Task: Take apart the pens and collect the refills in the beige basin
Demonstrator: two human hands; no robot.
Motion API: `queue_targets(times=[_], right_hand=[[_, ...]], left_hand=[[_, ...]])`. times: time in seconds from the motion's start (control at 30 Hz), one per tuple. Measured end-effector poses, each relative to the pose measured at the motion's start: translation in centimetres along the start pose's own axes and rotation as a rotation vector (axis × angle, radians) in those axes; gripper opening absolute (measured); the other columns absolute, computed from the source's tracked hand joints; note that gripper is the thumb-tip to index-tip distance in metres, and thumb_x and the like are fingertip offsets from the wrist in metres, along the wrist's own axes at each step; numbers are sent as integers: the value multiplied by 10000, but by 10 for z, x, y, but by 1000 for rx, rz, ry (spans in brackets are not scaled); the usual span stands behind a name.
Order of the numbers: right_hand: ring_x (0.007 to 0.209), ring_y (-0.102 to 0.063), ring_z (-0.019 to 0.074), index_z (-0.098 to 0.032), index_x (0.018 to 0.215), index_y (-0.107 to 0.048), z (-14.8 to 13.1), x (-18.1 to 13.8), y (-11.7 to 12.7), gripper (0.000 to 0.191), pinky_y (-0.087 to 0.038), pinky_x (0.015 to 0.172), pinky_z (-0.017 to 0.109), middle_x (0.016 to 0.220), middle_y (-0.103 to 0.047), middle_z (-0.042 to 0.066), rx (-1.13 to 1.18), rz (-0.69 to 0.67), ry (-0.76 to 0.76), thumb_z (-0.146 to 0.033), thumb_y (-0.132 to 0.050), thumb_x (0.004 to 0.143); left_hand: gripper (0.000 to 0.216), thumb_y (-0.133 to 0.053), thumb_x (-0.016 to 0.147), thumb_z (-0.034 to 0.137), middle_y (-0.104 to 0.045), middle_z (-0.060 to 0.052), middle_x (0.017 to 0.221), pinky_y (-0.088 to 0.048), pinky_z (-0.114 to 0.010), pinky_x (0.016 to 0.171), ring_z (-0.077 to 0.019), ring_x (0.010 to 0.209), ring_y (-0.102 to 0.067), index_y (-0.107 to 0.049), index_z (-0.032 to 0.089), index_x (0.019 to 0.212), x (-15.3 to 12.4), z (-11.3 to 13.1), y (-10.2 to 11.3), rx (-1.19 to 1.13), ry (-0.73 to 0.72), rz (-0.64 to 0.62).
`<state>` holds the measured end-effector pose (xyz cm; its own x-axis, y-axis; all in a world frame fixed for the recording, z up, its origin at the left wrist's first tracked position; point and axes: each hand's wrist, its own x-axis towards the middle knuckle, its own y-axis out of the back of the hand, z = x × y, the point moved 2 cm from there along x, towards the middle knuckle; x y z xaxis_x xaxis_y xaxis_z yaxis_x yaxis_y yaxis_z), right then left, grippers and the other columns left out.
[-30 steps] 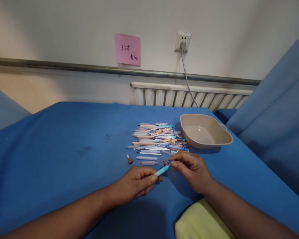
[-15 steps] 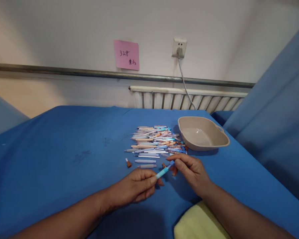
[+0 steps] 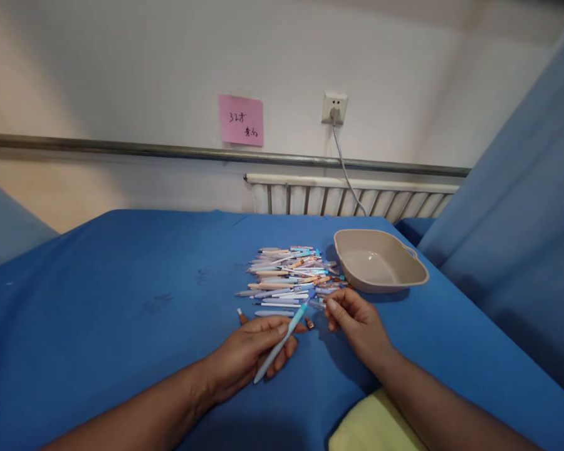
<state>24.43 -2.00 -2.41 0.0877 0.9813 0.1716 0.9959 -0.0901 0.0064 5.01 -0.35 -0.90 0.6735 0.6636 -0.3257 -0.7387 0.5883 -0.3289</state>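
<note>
My left hand (image 3: 254, 351) is closed on a pale blue pen (image 3: 282, 344), thumb on top. The pen slants up to the right, its darker blue top end pointing at the pile. My right hand (image 3: 357, 319) is just right of that end, apart from it, with thumb and fingertips pinched together. A small clear piece seems to show at those fingertips, but I cannot make out what it is. Behind both hands lies a pile of pens (image 3: 286, 275) in white, peach, lilac and blue. Small brown pieces (image 3: 309, 323) lie near my hands, one partly behind the left hand.
A beige plastic basin (image 3: 380, 288) stands right of the pile on the blue cloth (image 3: 98, 313). Something yellow (image 3: 376, 426) is under my right forearm. Behind are a radiator (image 3: 329, 199), a metal rail (image 3: 169, 150) and a plugged socket (image 3: 334, 108). A blue curtain (image 3: 512, 188) hangs on the right.
The pen has swung more upright in my left hand, and its lower barrel now shows below the fingers. My right hand has drawn away from its top end. The view has tilted slightly upward.
</note>
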Motion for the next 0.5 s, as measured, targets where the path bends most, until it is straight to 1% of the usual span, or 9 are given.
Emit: queue_targets(times=[0.13,0.2,0.33,0.4,0.5], right_hand=[[537,-509,99,-178,774,-567,2,-2,-2,191,-410,522,214,643,-575,-20,-123,-9,43,-365,-583,808],[549,-518,104,-179,777,-574,2,-4,-3,159,-408,534,216,650,-597,-15,-180,-40,74,-333,-573,816],[569,-531,111,-176,791,-585,1,-6,-4,151,-420,548,220,678,-619,-3,-183,-63,72,-321,-559,824],[574,-531,113,-172,803,-594,1,-7,-4,154,-422,551,223,688,-619,2,-205,-62,70,-321,-559,822],[575,-531,114,-166,787,-600,3,-8,-5,163,-422,551,227,684,-614,5,-248,-98,53,-318,-553,822]], left_hand=[[405,-642,778,435,-631,-50,722,-395,-199,506,-91,544,-538,-619,97,1001,6,0,1,-26,-18,18],[380,-650,777,424,-651,-62,751,-411,-206,528,-96,564,-557,-617,96,966,8,-1,1,-19,-35,19],[326,-654,781,414,-681,-90,803,-434,-219,569,-118,623,-602,-590,101,844,12,-4,2,-37,-65,15],[317,-655,783,409,-687,-98,819,-442,-225,588,-130,654,-619,-577,104,824,13,-5,1,-50,-67,6],[314,-660,780,409,-691,-97,831,-448,-227,603,-136,673,-630,-567,110,810,13,-5,0,-55,-68,14]])
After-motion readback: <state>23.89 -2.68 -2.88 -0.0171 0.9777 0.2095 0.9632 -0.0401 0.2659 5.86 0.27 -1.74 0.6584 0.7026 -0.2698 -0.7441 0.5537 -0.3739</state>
